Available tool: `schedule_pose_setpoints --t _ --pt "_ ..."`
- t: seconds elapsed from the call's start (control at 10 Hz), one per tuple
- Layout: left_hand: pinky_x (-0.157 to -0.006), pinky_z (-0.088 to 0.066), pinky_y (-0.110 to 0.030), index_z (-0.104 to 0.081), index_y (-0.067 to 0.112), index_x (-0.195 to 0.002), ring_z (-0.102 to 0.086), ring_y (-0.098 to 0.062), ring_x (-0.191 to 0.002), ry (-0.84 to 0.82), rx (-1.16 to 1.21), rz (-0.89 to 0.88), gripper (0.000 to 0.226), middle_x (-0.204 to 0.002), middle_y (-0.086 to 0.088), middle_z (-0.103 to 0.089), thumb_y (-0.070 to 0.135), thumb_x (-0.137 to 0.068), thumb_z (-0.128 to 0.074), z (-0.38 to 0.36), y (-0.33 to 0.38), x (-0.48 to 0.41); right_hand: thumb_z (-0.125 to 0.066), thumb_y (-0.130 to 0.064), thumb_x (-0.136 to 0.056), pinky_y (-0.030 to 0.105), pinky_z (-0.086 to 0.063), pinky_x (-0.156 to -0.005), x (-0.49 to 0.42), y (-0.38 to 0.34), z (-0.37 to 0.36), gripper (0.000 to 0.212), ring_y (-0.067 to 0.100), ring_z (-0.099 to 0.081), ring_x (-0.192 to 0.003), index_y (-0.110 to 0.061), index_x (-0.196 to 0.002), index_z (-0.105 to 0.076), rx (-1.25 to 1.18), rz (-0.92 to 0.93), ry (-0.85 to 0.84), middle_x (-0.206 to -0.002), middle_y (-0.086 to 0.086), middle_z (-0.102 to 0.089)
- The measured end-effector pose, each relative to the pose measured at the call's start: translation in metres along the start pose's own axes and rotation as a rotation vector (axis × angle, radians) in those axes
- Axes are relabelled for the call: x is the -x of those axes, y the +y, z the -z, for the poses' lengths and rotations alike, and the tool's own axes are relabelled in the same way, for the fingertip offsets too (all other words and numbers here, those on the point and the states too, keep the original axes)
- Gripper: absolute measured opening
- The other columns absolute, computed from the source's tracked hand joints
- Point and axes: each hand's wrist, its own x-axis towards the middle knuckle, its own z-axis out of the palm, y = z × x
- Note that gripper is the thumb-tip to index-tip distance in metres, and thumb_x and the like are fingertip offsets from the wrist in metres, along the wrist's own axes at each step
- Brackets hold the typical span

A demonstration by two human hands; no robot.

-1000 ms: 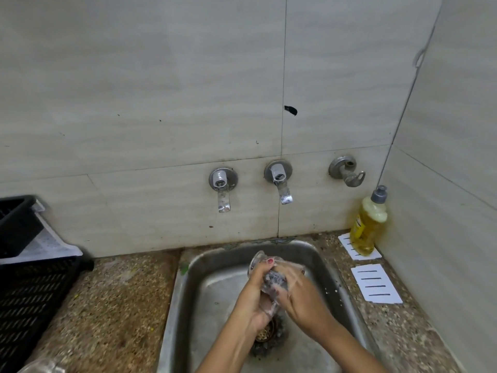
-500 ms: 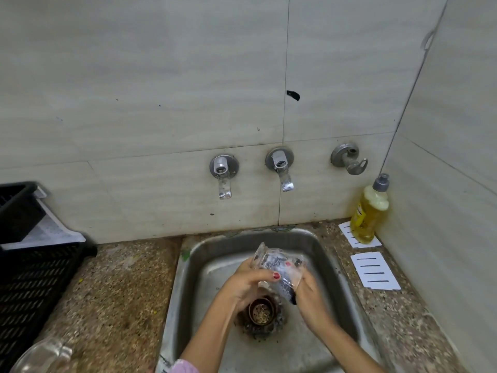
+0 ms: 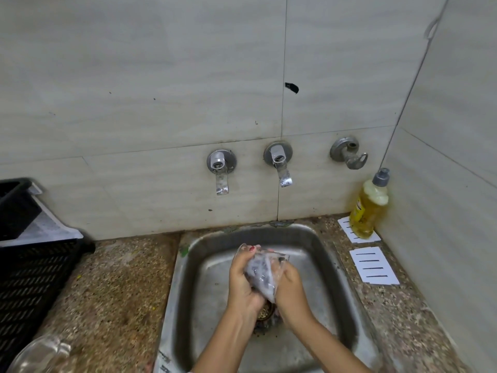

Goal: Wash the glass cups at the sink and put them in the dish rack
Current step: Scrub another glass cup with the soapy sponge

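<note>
Left hand (image 3: 241, 282) and right hand (image 3: 292, 296) have drawn closer, fingers (image 3: 242, 261) curled round the glass cup (image 3: 261, 274) over the sink (image 3: 212, 281).

Yellow soap bottle (image 3: 369, 208) on slotted card (image 3: 347, 228); second card (image 3: 373, 269) nearer; left tap (image 3: 221, 168), right tap (image 3: 278, 160) on wall (image 3: 134, 76).

**Sink in the middle, rack left, bottle right**

The sink (image 3: 188, 265) is set in the counter (image 3: 115, 286), against the back wall. Over the drain (image 3: 265, 311), the left hand (image 3: 242, 281) and right hand (image 3: 291, 294) grip one cup (image 3: 262, 273) between them. On the wall behind the sink are a left tap (image 3: 221, 170) and a right tap (image 3: 279, 162), with a valve (image 3: 348, 153) further right. The rack (image 3: 32, 278) stands on the counter at the far left, and a glass (image 3: 40, 354) lies just before it. Right of the sink, in the rear corner, a bottle (image 3: 369, 208) stands on a card (image 3: 347, 227). A second card (image 3: 373, 267) lies nearer.
</note>
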Motion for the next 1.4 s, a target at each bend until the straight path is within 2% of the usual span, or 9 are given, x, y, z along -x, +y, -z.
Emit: schedule_pose_setpoints --t 0.2,0.5,0.7,0.9,1.0,1.1,1.2,1.3,1.4 --pt "-0.047 -0.054 -0.023 -0.065 0.014 -0.053 -0.065 -0.014 -0.050 0.102 0.010 -0.088 0.019 -0.056 -0.002 -0.064 0.004 -0.069 -0.066 -0.005 -0.008 0.005 -0.036 0.001 -0.092 0.034 -0.056 -0.077 -0.005 -0.018 -0.002 0.032 0.030 -0.068 -0.086 0.006 -0.091 -0.068 -0.320 -0.248 -0.044 -0.090 0.022 -0.070" --pt "-0.065 -0.055 -0.032 -0.066 0.005 -0.064 -0.065 -0.023 -0.059 0.130 0.118 0.055 0.035 -0.062 -0.010 -0.063 0.026 -0.087 -0.051 -0.011 -0.008 0.006 -0.044 -0.025 -0.096 0.015 -0.035 -0.085 -0.008 -0.038 0.016 0.028 0.011 -0.053 -0.109 -0.017 -0.120 -0.055 1.011 0.486 -0.428 -0.117 -0.003 -0.061" --pt "-0.075 -0.047 -0.037 -0.063 0.011 -0.059 -0.059 -0.025 -0.064 0.144 0.075 0.060 0.032 -0.065 -0.010 -0.059 0.020 -0.087 -0.051 -0.006 -0.015 0.009 -0.036 -0.032 -0.094 0.021 -0.043 -0.078 -0.001 -0.026 0.005 0.033 0.012 -0.061 -0.094 -0.018 -0.108 -0.064 1.188 0.346 -0.153 -0.100 -0.001 -0.068" --pt "-0.059 -0.050 -0.025 -0.060 0.013 -0.059 -0.058 -0.017 -0.053 0.256 0.288 0.140 0.033 -0.058 -0.004 -0.057 0.033 -0.084 -0.054 0.000 -0.025 0.006 -0.044 -0.002 -0.092 0.021 -0.051 -0.049 -0.013 -0.020 0.009 0.025 0.011 -0.059 -0.050 -0.011 -0.071 -0.053 0.010 -0.528 -0.055 -0.058 0.002 -0.061" --pt "-0.050 -0.050 -0.020 -0.059 0.013 -0.062 -0.058 -0.014 -0.045 0.173 0.353 0.118 0.025 -0.051 -0.002 -0.056 0.030 -0.079 -0.054 0.000 -0.026 0.008 -0.040 -0.007 -0.093 0.030 -0.055 -0.062 -0.007 -0.014 -0.010 0.024 0.023 -0.063 -0.062 -0.003 -0.075 -0.058 -0.782 -0.542 0.030 -0.065 0.011 -0.063" --pt "-0.067 -0.049 -0.033 -0.060 0.009 -0.083 -0.061 -0.023 -0.060 0.108 0.139 0.101 0.024 -0.068 -0.010 -0.062 0.028 -0.088 -0.047 -0.003 -0.016 0.003 -0.046 -0.023 -0.095 0.021 -0.037 -0.100 0.003 -0.009 0.001 0.027 0.016 -0.053 -0.114 -0.011 -0.111 -0.064 0.293 0.160 -0.017 -0.114 0.001 -0.062" --pt "-0.060 -0.055 -0.036 -0.053 0.017 -0.078 -0.060 -0.022 -0.061 0.078 0.107 0.073 0.008 -0.076 -0.005 -0.059 0.022 -0.084 -0.050 -0.010 -0.008 0.000 -0.048 -0.016 -0.094 0.005 -0.019 -0.105 -0.019 -0.003 0.023 0.038 0.000 -0.041 -0.122 -0.017 -0.131 -0.051 1.028 0.607 -0.388 -0.130 -0.007 -0.052" --pt "-0.061 -0.052 -0.035 -0.053 0.015 -0.061 -0.051 -0.019 -0.060 0.067 0.143 0.098 0.025 -0.057 -0.002 -0.053 0.021 -0.085 -0.050 -0.017 -0.010 0.005 -0.056 -0.012 -0.086 0.002 -0.034 -0.087 -0.020 -0.015 0.024 0.017 0.001 -0.055 -0.092 -0.014 -0.100 -0.065 0.987 0.704 -0.397 -0.096 0.000 -0.068" --pt "-0.061 -0.047 -0.030 -0.057 0.014 -0.049 -0.054 -0.016 -0.052 0.078 0.148 0.070 0.034 -0.048 -0.001 -0.051 0.022 -0.082 -0.056 -0.016 -0.014 0.003 -0.050 -0.020 -0.086 0.017 -0.048 -0.071 -0.011 -0.012 0.012 0.017 0.008 -0.062 -0.085 -0.015 -0.084 -0.066 0.622 0.411 -0.238 -0.081 -0.005 -0.066"
